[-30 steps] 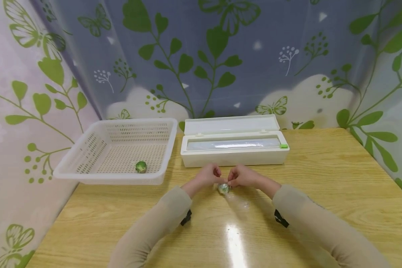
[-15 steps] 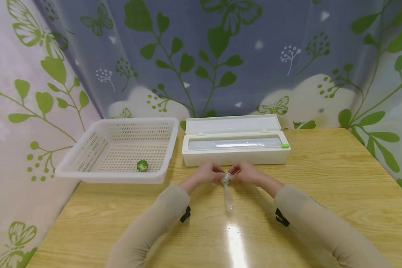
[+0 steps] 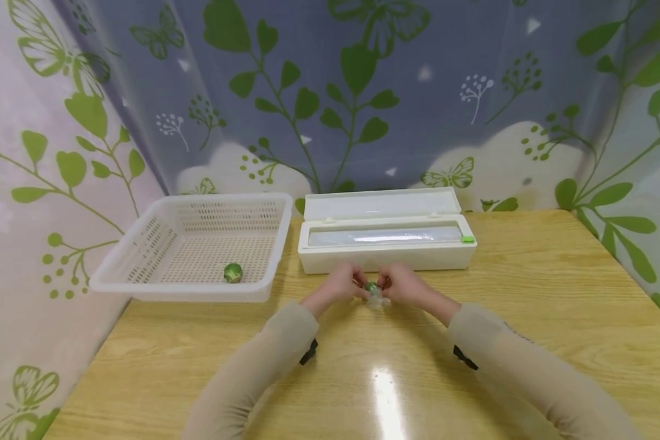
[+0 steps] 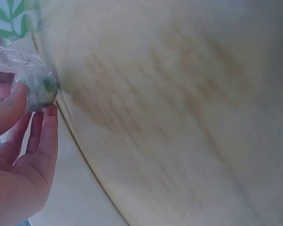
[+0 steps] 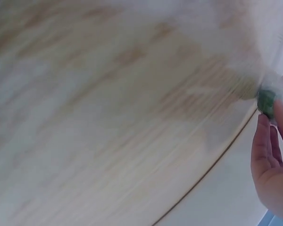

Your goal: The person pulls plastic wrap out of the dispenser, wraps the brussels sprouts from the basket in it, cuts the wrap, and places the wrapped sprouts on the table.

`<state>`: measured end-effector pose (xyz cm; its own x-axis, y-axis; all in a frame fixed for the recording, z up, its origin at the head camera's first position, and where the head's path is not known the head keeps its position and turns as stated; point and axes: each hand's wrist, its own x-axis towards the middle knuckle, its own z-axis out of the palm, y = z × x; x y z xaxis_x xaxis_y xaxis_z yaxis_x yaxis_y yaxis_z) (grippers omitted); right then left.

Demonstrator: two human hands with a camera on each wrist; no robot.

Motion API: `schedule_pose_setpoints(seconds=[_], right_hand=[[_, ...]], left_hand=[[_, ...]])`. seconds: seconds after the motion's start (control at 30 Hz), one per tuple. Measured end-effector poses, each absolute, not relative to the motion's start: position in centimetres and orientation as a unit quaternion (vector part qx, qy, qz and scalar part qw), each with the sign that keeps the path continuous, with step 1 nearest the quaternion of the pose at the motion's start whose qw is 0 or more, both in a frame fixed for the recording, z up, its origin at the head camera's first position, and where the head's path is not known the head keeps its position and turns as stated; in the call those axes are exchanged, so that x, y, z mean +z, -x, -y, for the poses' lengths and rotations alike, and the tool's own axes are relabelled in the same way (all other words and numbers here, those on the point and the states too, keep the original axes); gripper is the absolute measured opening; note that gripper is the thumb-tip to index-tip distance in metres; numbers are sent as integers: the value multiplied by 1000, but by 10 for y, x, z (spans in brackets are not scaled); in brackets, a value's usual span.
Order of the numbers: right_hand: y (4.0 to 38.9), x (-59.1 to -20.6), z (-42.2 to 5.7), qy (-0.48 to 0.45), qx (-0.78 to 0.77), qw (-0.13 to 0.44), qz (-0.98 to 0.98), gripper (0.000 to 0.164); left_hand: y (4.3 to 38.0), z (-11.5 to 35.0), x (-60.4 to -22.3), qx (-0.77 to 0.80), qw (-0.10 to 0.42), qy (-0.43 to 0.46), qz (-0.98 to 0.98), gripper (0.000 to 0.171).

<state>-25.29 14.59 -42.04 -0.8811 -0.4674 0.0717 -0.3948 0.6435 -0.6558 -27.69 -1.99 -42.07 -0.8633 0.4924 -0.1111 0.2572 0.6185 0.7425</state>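
A small green Brussels sprout (image 3: 371,286) in clear plastic wrap (image 3: 378,300) is held between both hands, just in front of the white box. My left hand (image 3: 343,283) pinches it from the left with thumb and fingertips. From the other side, my right hand (image 3: 402,284) grips the sprout and its film. In the left wrist view, crinkled film covers the sprout (image 4: 46,89) and trails off to the left. The right wrist view shows the sprout (image 5: 266,101) at the edge, partly behind the thumb.
Behind the hands stands a white box (image 3: 387,260) with its lid raised and a roll of plastic wrap (image 3: 385,236) inside. A green slider (image 3: 467,239) sits at its right end. To the left, a white basket (image 3: 181,288) holds another Brussels sprout (image 3: 233,273). All rest on a wooden table (image 3: 528,293).
The hands have moved slightly away from me toward the box and turned the wrapped sprout. The film tail that hung toward me is now bunched up close to the sprout.
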Motion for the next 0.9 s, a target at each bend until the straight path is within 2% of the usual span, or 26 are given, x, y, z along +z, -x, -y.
schedule_pose_setpoints(seconds=[0.33, 0.53, 0.7, 0.8, 0.9], right_hand=[[253, -418, -151, 281, -332, 79, -897, 2], [253, -419, -151, 284, -307, 108, -902, 14], [252, -419, -153, 294, -290, 126, -902, 21], [251, -419, -154, 301, -287, 128, -900, 22], [251, -420, -156, 304, -288, 127, -899, 19]], left_hand=[[269, 15, -422, 285, 160, -267, -906, 28], [268, 15, -423, 291, 177, -287, -895, 26], [268, 19, -417, 339, 215, -281, -871, 15], [268, 20, -415, 351, 214, -269, -871, 13], [269, 19, -416, 340, 202, -260, -881, 19]])
